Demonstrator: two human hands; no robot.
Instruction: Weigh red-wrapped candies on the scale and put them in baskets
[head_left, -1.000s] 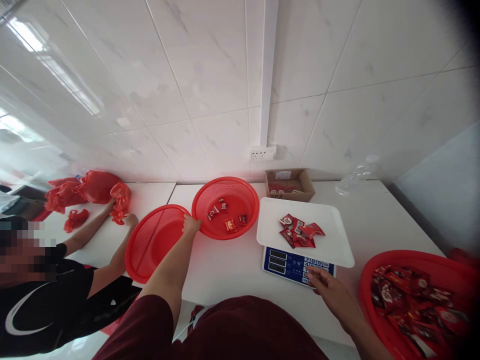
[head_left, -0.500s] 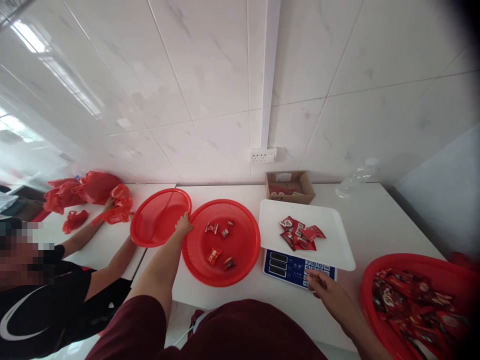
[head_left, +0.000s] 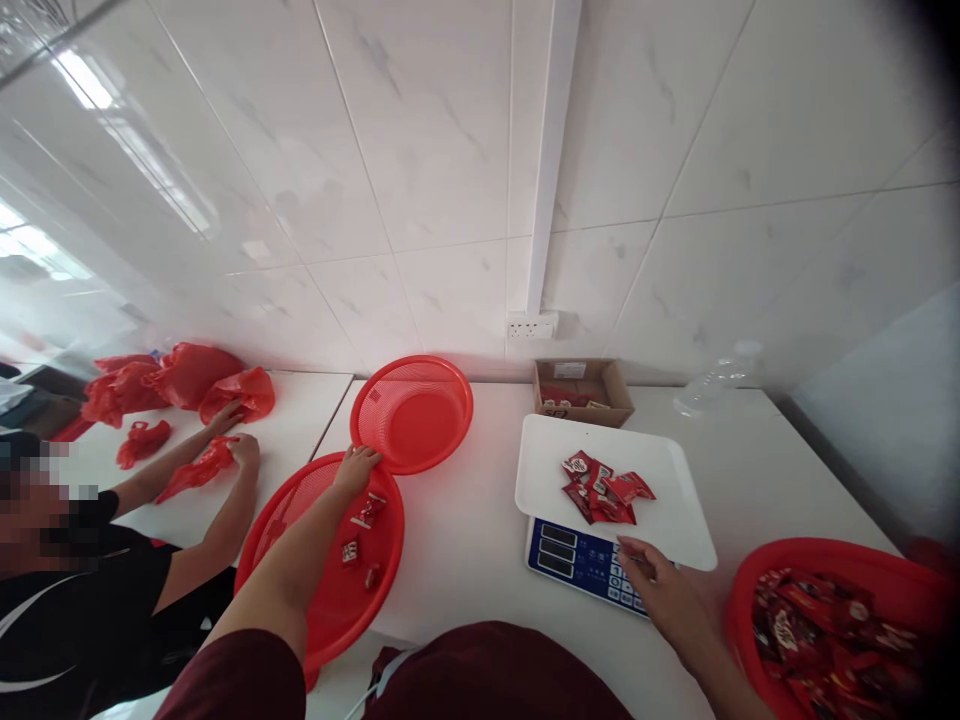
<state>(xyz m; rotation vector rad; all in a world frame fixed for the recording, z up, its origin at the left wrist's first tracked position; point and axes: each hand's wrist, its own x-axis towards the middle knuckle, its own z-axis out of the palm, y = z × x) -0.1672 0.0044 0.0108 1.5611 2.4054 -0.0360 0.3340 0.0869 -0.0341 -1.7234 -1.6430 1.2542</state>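
Observation:
My left hand [head_left: 358,468] is closed over the rim of a red plastic basket [head_left: 394,590] at the front left, where it meets a second red basket [head_left: 412,425]. A few wrapped candies [head_left: 350,552] lie in the front basket; my forearm hides part of it. The second basket stands behind it, against the wall side. My right hand [head_left: 649,580] hovers or rests by the keypad of a blue digital scale [head_left: 577,560], fingers slightly apart, nothing visible in them. Several red candy packets [head_left: 604,490] lie on the scale's white tray [head_left: 675,500].
A large red basket [head_left: 739,600] of red packets stands at the right. Behind the tray are a cardboard box [head_left: 619,395] and a clear plastic bottle [head_left: 712,383]. On the left, a co-worker [head_left: 90,600] handles red plastic bags [head_left: 199,465].
The candy basket has moved left and toward me with my left hand at its rim. The other basket has shifted right and back. My right hand stays by the scale.

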